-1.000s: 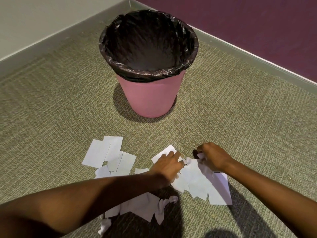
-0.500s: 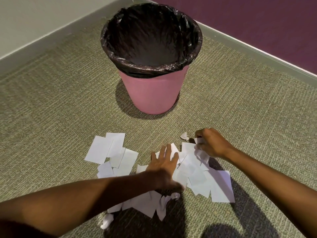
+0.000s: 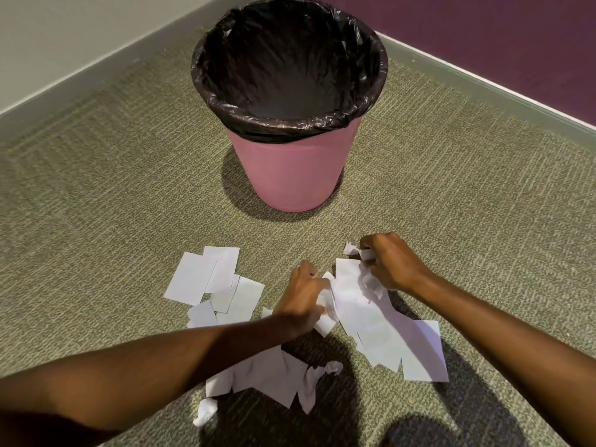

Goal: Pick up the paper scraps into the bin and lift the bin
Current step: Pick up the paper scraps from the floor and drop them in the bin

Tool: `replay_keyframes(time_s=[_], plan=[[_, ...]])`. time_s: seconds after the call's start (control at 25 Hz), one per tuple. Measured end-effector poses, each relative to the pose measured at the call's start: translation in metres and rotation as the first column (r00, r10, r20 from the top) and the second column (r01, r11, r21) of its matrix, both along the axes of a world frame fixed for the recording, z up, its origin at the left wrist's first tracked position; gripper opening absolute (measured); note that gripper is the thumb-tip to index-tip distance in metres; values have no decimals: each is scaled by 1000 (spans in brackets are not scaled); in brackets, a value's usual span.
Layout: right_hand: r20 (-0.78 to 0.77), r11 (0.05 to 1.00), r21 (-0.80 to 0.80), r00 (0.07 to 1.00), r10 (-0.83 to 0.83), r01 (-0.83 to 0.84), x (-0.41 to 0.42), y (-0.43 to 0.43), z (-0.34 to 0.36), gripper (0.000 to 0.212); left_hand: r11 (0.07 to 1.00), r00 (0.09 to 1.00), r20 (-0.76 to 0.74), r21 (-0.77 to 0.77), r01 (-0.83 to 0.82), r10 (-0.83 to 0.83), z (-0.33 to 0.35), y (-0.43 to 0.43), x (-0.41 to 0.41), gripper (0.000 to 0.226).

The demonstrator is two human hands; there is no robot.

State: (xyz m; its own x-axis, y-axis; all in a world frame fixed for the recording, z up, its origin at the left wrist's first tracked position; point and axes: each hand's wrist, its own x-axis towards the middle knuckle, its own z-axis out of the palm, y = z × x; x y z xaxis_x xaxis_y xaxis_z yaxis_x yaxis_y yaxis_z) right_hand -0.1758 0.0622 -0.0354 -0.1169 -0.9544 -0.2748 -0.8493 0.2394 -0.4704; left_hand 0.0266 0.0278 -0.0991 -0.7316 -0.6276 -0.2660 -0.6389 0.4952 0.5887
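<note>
Fingers (image 3: 371, 245) of the right hand (image 3: 392, 266) were curled tight, pinching crumpled white paper at the 1 o'clock edge of the paper scraps (image 3: 358, 304). The left hand (image 3: 303, 295) sat just beside it at 9 o'clock, fingers bent down and bunching the edge of the same heap against the carpet (image 3: 96, 195). Both hands held paper; neither was spread wide.

The scraps all lay on the floor. The main heap was between the hands and ran out toward 5 o'clock. A set of flat pieces (image 3: 209, 279) lay apart at 9 o'clock of the left hand. More torn bits (image 3: 267, 379) sat at 6 o'clock, partly under the left forearm.

The bin (image 3: 290, 179), pink with a black liner (image 3: 290, 124) over the rim, stood upright at 12 o'clock from the hands, near but not touching any paper. No paper could be seen in it, though the dark bottom was hard to read.

Step in hand, as judged: gathering, the first handful. Lifting the bin was far off.

The next move would call for squeezing the two bunches together so that loose sheets don't slip, then carrying them up to 12 o'clock over the rim and letting go inside the liner. The 9 and 6 o'clock groups would need separate grabs. Flat sheets on carpet would likely need an edge pried up first.
</note>
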Motion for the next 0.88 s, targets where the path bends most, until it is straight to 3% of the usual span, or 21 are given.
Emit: replay_keyframes(time_s=[0.08, 0.28, 0.4, 0.56, 0.72, 0.8, 0.88], plan=[[-5, 1000, 22, 1000, -15, 15, -1, 0, -1, 38, 995, 997, -13, 69, -75, 76, -2, -8, -2, 18], [8, 999, -21, 999, -45, 45, 0, -6, 11, 35, 977, 998, 14, 202, -65, 64, 6, -38, -4, 11], [2, 994, -69, 996, -90, 90, 2, -15, 32, 39, 987, 990, 141, 159, -23, 0, 27, -64, -4, 17], [39, 979, -161, 992, -118, 123, 9, -31, 90, 30, 996, 965, 247, 43, 77, -85, 93, -103, -7, 20], [262, 954, -200, 950, -168, 224, 19, -34, 163, 7, 973, 931, 281, 71, 222, -232, 181, -139, 7, 27], [367, 938, -233, 916, -160, 258, 20, -34, 191, 4, 951, 908, 286, 61, 303, -307, 227, -150, 23, 26], [453, 928, -248, 880, -143, 279, 22, -38, 209, 6, 955, 923, 268, -31, 294, -276, 275, -158, 40, 23]])
